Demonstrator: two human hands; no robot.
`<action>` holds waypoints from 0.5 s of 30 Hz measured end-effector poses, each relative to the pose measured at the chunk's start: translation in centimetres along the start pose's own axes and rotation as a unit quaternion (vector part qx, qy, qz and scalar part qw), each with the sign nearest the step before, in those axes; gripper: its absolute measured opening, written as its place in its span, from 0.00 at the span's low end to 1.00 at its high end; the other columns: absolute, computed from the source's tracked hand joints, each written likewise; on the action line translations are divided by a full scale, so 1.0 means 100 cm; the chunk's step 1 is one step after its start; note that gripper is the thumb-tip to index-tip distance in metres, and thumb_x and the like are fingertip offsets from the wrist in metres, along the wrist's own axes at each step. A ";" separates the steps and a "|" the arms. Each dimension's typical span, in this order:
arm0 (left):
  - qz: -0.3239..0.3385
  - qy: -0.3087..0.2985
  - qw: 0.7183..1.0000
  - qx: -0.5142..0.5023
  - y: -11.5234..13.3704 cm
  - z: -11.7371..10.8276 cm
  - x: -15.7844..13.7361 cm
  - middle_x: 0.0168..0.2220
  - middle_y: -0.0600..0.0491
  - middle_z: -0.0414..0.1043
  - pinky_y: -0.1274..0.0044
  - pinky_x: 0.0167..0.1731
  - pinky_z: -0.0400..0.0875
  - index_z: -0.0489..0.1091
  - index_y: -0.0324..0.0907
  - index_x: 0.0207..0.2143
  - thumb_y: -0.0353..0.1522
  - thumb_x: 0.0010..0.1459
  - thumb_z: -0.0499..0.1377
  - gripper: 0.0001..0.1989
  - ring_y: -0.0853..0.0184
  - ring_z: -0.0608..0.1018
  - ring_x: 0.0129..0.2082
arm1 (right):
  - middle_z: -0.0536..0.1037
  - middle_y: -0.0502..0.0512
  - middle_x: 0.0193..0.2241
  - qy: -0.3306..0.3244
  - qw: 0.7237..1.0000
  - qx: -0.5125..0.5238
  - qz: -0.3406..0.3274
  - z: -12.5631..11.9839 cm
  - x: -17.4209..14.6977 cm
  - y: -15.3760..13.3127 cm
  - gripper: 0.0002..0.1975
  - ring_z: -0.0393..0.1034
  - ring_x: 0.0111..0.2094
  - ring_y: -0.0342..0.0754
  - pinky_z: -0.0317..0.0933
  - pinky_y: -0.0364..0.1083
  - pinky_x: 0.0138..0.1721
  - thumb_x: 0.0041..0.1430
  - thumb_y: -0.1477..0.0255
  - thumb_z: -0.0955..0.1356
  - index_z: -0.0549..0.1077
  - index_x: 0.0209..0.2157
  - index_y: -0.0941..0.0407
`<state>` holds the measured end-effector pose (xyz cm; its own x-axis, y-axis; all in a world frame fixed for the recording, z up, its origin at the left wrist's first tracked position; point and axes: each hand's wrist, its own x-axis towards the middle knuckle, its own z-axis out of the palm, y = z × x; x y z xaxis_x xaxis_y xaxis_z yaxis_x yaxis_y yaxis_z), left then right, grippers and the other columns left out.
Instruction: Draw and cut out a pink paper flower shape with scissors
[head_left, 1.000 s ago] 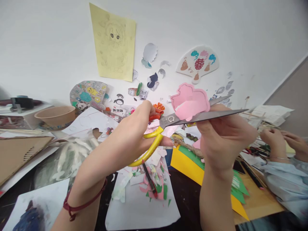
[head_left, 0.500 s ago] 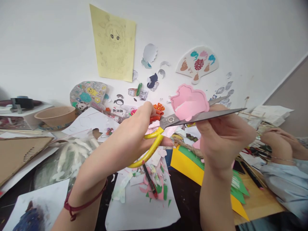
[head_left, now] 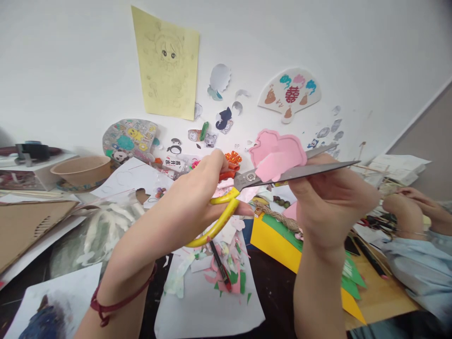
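Observation:
My left hand (head_left: 205,188) is closed around the yellow handles of a pair of scissors (head_left: 251,177), whose dark blades point right and stand apart. A pink paper cutout (head_left: 280,153) with a wavy, outlined edge sits between the blades. From behind the lower blade, my right hand (head_left: 325,202) pinches the paper; the blade and paper hide some of its fingertips. Below the scissors lies a white sheet (head_left: 212,310) strewn with pink and green paper scraps (head_left: 233,278) and a dark pen (head_left: 221,266).
A co-worker's hands (head_left: 411,207) and pale blue sleeve (head_left: 409,273) are at the right. Yellow card (head_left: 271,245) and twisted rope (head_left: 278,217) lie beyond the scraps. To the left are a bowl (head_left: 83,170), cardboard (head_left: 31,230) and a plastic bag (head_left: 106,226). Drawings hang on the wall.
The pink cutout has tilted and dropped slightly between the blades. My right hand has shifted a little to the right. The scissors stay nearly in place; the co-worker's hands have moved slightly.

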<state>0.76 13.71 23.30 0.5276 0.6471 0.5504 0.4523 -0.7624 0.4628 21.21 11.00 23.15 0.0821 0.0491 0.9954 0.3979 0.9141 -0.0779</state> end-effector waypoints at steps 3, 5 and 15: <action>-0.005 0.000 1.000 0.006 0.001 0.000 -0.001 0.35 0.56 0.66 0.73 0.27 0.64 0.52 0.47 0.34 0.42 0.54 0.63 0.21 0.65 0.69 0.31 | 0.78 0.47 0.27 -0.013 1.000 -0.021 0.009 -0.002 0.001 -0.003 0.11 0.73 0.30 0.43 0.69 0.45 0.30 0.54 0.82 0.72 0.79 0.32 0.51; -0.009 -0.002 1.000 0.004 0.002 0.000 -0.001 0.35 0.56 0.66 0.73 0.27 0.64 0.52 0.47 0.34 0.42 0.54 0.63 0.20 0.65 0.68 0.30 | 0.78 0.47 0.27 -0.016 0.999 -0.037 0.022 -0.003 0.001 -0.006 0.09 0.73 0.30 0.43 0.69 0.45 0.30 0.54 0.81 0.72 0.79 0.32 0.51; -0.006 0.003 1.000 0.007 0.000 -0.001 -0.001 0.35 0.54 0.66 0.73 0.26 0.63 0.52 0.46 0.34 0.44 0.54 0.63 0.21 0.66 0.68 0.30 | 0.77 0.47 0.25 0.007 1.000 -0.023 0.011 -0.001 0.002 -0.002 0.08 0.73 0.29 0.43 0.68 0.45 0.27 0.53 0.80 0.73 0.79 0.31 0.52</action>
<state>0.65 13.59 23.30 0.5180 0.6566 0.5482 0.4686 -0.7540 0.4603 21.22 10.83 23.33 0.1039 0.0627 0.9926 0.4380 0.8931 -0.1022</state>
